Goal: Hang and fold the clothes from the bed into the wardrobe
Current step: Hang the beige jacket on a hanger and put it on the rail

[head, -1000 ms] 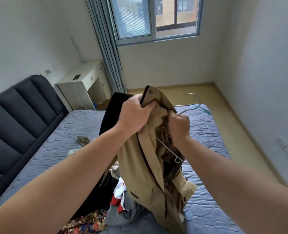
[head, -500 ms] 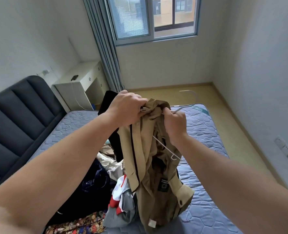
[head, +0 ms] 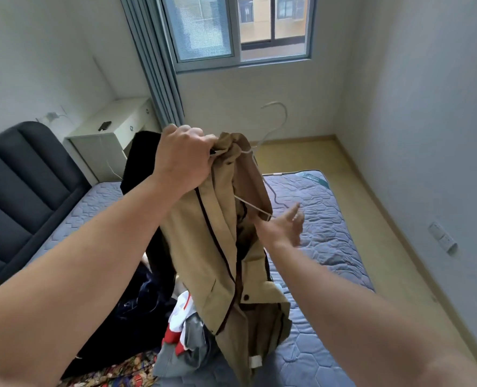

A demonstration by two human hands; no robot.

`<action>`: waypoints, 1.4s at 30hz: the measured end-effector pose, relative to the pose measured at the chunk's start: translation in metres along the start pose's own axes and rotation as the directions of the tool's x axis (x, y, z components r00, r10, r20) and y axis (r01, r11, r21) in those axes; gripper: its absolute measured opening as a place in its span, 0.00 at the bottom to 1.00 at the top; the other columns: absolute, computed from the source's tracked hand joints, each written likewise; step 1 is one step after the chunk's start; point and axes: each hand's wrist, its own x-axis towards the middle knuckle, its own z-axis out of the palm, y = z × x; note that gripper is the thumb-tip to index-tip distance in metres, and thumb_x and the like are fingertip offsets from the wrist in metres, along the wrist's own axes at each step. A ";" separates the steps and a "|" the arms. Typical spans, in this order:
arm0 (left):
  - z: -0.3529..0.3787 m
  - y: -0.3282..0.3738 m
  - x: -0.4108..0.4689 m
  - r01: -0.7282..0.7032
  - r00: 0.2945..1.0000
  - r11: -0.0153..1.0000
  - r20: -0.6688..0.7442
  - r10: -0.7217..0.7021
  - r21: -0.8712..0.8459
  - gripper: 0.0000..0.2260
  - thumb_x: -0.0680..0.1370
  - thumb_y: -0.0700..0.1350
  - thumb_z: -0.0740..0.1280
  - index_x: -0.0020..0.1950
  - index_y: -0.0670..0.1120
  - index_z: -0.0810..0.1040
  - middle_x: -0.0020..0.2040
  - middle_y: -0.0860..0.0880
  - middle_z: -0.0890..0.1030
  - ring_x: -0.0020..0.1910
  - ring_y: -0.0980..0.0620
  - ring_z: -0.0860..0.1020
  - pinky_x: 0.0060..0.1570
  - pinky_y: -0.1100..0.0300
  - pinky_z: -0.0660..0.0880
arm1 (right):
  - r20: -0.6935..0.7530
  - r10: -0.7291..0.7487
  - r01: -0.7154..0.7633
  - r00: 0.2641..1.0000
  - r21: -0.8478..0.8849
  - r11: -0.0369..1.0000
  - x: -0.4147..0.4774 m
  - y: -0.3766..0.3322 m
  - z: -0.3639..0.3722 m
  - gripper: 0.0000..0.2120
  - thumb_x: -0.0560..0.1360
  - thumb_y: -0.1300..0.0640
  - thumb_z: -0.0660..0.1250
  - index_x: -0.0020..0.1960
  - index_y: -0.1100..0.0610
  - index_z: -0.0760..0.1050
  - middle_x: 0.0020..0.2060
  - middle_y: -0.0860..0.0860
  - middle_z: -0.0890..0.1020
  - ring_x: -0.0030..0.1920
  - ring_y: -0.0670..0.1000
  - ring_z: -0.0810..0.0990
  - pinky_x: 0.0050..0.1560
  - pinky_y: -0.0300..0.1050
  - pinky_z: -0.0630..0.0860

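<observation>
Tan with dark brown piping, a long jacket is being held up over the near end of the bed. Its bunched collar is being gripped tightly in the left hand. The right hand is hanging slack with fingers spread, grasping nothing. It is blurred just beside the low end of a thin white wire hanger, and contact cannot be told.

Below, a heap is being partly hidden by the jacket: a red-and-white garment, grey cloth, a floral print and a black garment rising behind the left wrist.

The jacket is hanging lengthwise – collar up, hem down on the heap. The hanger's hook is pointing up toward the window, and its bar is slanting down to the right out of the collar.

A quilted blue-grey mattress is lying beneath, bounded by a dark grey padded headboard. A white bedside desk, a grey curtain and a pale wooden floor are being enclosed by white walls.
</observation>
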 end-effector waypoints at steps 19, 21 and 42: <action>0.008 -0.103 -0.084 0.222 0.968 0.963 -0.082 -0.236 -0.151 0.21 0.79 0.61 0.61 0.32 0.51 0.61 0.29 0.53 0.66 0.31 0.42 0.73 0.39 0.51 0.69 | 0.172 -0.051 0.071 0.984 -0.111 0.991 0.026 -0.048 -0.032 0.09 0.68 0.57 0.62 0.43 0.61 0.75 0.47 0.59 0.82 0.39 0.57 0.78 0.39 0.43 0.73; 0.017 -0.103 -0.096 0.188 0.977 0.970 -0.072 -0.200 -0.152 0.21 0.79 0.62 0.59 0.31 0.54 0.59 0.28 0.55 0.64 0.30 0.44 0.72 0.38 0.54 0.66 | 0.168 -0.096 0.119 0.981 -0.131 0.984 0.022 -0.071 -0.041 0.10 0.62 0.55 0.59 0.41 0.57 0.74 0.41 0.54 0.80 0.36 0.55 0.77 0.34 0.42 0.71; 0.047 -0.040 -0.094 0.454 0.882 0.784 0.092 -0.461 -0.423 0.21 0.77 0.67 0.60 0.40 0.52 0.79 0.37 0.52 0.82 0.39 0.44 0.81 0.36 0.57 0.67 | 0.353 -0.431 0.499 0.830 -0.125 0.858 -0.032 -0.171 -0.043 0.09 0.72 0.51 0.64 0.38 0.56 0.77 0.35 0.50 0.79 0.33 0.50 0.78 0.28 0.39 0.68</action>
